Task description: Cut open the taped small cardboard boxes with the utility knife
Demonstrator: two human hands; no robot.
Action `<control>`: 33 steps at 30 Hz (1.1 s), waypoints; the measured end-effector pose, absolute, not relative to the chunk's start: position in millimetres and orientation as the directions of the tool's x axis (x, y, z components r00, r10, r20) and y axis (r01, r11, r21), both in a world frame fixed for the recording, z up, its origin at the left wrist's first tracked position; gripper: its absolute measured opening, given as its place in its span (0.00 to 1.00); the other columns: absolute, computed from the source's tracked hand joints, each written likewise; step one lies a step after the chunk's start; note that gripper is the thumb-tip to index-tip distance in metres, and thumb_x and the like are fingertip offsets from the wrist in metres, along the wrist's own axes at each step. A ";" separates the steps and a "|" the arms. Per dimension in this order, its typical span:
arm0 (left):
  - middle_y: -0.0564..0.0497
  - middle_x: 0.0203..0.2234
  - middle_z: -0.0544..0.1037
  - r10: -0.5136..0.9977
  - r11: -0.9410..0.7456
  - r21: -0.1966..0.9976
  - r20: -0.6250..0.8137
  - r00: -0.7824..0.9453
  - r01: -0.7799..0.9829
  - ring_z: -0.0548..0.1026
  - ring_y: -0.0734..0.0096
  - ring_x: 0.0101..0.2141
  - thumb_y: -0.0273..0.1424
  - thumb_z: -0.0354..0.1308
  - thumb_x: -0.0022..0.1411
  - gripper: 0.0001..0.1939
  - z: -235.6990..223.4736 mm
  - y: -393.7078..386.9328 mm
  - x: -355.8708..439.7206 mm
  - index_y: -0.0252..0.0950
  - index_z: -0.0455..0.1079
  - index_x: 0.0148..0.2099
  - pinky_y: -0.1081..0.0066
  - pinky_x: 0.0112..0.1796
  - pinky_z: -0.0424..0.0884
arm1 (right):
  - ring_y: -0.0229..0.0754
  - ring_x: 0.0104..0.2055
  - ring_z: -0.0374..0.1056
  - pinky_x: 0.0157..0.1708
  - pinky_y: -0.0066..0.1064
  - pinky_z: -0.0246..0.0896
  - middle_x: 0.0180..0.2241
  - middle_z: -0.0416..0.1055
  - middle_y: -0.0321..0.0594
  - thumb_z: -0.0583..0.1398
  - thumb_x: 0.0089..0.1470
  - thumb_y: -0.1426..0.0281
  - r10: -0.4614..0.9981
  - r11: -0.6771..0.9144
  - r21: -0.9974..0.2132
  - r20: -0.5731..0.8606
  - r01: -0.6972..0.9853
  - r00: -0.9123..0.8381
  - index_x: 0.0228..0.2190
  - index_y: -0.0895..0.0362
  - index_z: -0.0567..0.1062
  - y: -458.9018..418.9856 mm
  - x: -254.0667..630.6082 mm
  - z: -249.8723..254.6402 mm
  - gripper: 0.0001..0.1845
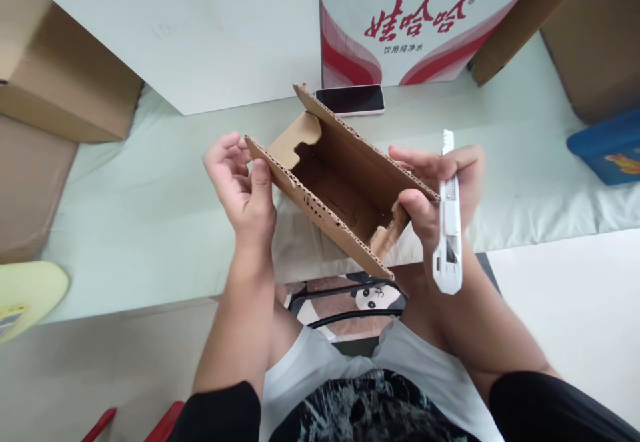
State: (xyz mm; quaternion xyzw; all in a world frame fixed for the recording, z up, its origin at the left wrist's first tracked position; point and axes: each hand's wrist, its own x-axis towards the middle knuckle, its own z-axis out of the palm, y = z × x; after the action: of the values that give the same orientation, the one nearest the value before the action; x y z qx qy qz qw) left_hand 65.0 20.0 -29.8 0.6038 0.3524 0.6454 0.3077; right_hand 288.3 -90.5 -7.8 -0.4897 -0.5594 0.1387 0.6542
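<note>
A small cardboard box (330, 195) with its top open and its flaps up is held tilted between both hands, over the near edge of the covered table. My left hand (245, 189) grips its left corner, thumb on the near flap and fingers behind. At the right end, my right hand (440, 182) pinches the far flap's corner between thumb and fingers. A white utility knife (450, 235) is also tucked in the right hand, lying along its outer fingers. The inside of the box looks bare where it shows; part of its floor is in shadow.
A phone (350, 99) lies behind the box. Farther back stand a white carton with red writing (420, 29) and a plain white panel (200, 22). Cardboard boxes (70, 75) are at the left, a blue container (610, 149) at the right, and a yellow-green bottle (30, 295) at the near left.
</note>
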 end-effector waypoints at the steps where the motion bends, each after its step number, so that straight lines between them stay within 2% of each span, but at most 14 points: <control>1: 0.49 0.44 0.73 0.822 -0.562 0.826 0.563 -0.085 0.039 0.77 0.63 0.46 0.54 0.64 0.64 0.25 -29.6 20.3 64.5 0.51 0.65 0.57 0.63 0.49 0.74 | 0.51 0.51 0.81 0.51 0.50 0.75 0.46 0.84 0.38 0.69 0.55 0.48 0.750 0.448 -0.812 0.569 0.373 0.338 0.37 0.47 0.57 -90.6 288.9 -8.4 0.29; 5: 0.49 0.45 0.72 0.823 -0.560 0.828 0.559 -0.101 0.017 0.77 0.66 0.42 0.52 0.67 0.63 0.25 -29.5 20.8 62.8 0.50 0.65 0.56 0.67 0.43 0.74 | 0.48 0.48 0.81 0.48 0.47 0.78 0.47 0.84 0.37 0.69 0.58 0.55 0.864 0.319 -0.884 0.419 0.341 0.279 0.36 0.47 0.58 -93.5 289.7 -3.9 0.24; 8: 0.50 0.49 0.71 0.824 -0.558 0.830 0.557 -0.105 0.018 0.76 0.69 0.43 0.51 0.68 0.62 0.26 -30.2 20.3 62.3 0.49 0.66 0.56 0.69 0.41 0.74 | 0.50 0.57 0.79 0.56 0.51 0.75 0.51 0.83 0.37 0.70 0.56 0.59 0.915 0.339 -0.896 0.385 0.288 0.122 0.35 0.48 0.61 -94.7 293.6 0.6 0.22; 11: 0.48 0.53 0.70 0.816 -0.565 0.821 0.571 -0.092 0.084 0.75 0.64 0.50 0.52 0.67 0.63 0.25 -31.5 20.1 62.0 0.47 0.68 0.56 0.66 0.47 0.75 | 0.52 0.65 0.72 0.64 0.56 0.68 0.55 0.81 0.39 0.72 0.54 0.60 0.917 0.391 -0.879 0.396 0.273 -0.041 0.34 0.48 0.62 -92.6 299.6 2.0 0.23; 16: 0.46 0.54 0.72 0.774 -0.611 0.759 0.632 -0.030 0.225 0.73 0.57 0.57 0.49 0.60 0.69 0.16 -33.1 22.7 58.7 0.44 0.77 0.49 0.56 0.57 0.72 | 0.57 0.70 0.65 0.67 0.62 0.64 0.59 0.78 0.45 0.76 0.45 0.60 0.896 0.426 -0.885 0.382 0.191 -0.228 0.34 0.48 0.61 -90.0 303.9 6.3 0.29; 18: 0.46 0.54 0.73 0.749 -0.640 0.728 0.662 -0.011 0.247 0.74 0.55 0.58 0.47 0.60 0.70 0.15 -33.4 24.3 57.3 0.44 0.79 0.47 0.52 0.59 0.71 | 0.58 0.71 0.64 0.67 0.62 0.63 0.59 0.79 0.45 0.76 0.45 0.58 0.888 0.430 -0.890 0.385 0.153 -0.252 0.34 0.48 0.62 -91.1 303.8 8.6 0.30; 22: 0.45 0.55 0.75 0.750 -0.645 0.720 0.661 0.029 0.256 0.74 0.53 0.58 0.47 0.61 0.69 0.16 -32.8 25.1 56.3 0.44 0.81 0.50 0.48 0.62 0.69 | 0.56 0.71 0.64 0.66 0.61 0.65 0.57 0.80 0.44 0.72 0.51 0.54 0.898 0.409 -0.896 0.362 0.172 -0.251 0.34 0.48 0.61 -93.2 302.9 9.6 0.26; 26: 0.46 0.57 0.74 0.764 -0.643 0.728 0.631 0.133 0.239 0.74 0.53 0.59 0.47 0.59 0.70 0.17 -29.8 22.1 55.9 0.47 0.80 0.54 0.49 0.63 0.69 | 0.56 0.70 0.66 0.63 0.61 0.68 0.56 0.81 0.44 0.70 0.56 0.58 0.924 0.368 -0.898 0.322 0.242 -0.208 0.33 0.49 0.61 -93.6 301.3 8.5 0.22; 30: 0.47 0.60 0.73 0.690 -0.723 0.650 0.675 0.260 0.232 0.72 0.51 0.62 0.44 0.57 0.72 0.16 -25.2 18.0 55.7 0.51 0.80 0.56 0.47 0.65 0.67 | 0.54 0.69 0.67 0.63 0.59 0.70 0.56 0.81 0.44 0.68 0.59 0.63 0.925 0.372 -0.883 0.324 0.287 -0.199 0.32 0.49 0.61 -94.8 298.8 10.7 0.19; 33: 0.47 0.61 0.73 0.663 -0.748 0.615 0.678 0.318 0.249 0.72 0.50 0.62 0.43 0.57 0.72 0.16 -23.3 16.4 56.2 0.52 0.81 0.56 0.45 0.65 0.67 | 0.54 0.69 0.67 0.63 0.59 0.70 0.56 0.81 0.45 0.67 0.60 0.63 0.927 0.367 -0.882 0.320 0.297 -0.196 0.32 0.49 0.61 -95.1 297.3 12.4 0.18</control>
State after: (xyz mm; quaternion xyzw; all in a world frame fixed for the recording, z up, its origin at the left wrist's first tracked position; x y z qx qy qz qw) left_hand 56.2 16.4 -23.3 0.7858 0.2900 0.5066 0.2042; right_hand 297.3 -95.1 12.4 -0.4427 -0.6909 0.3473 0.4539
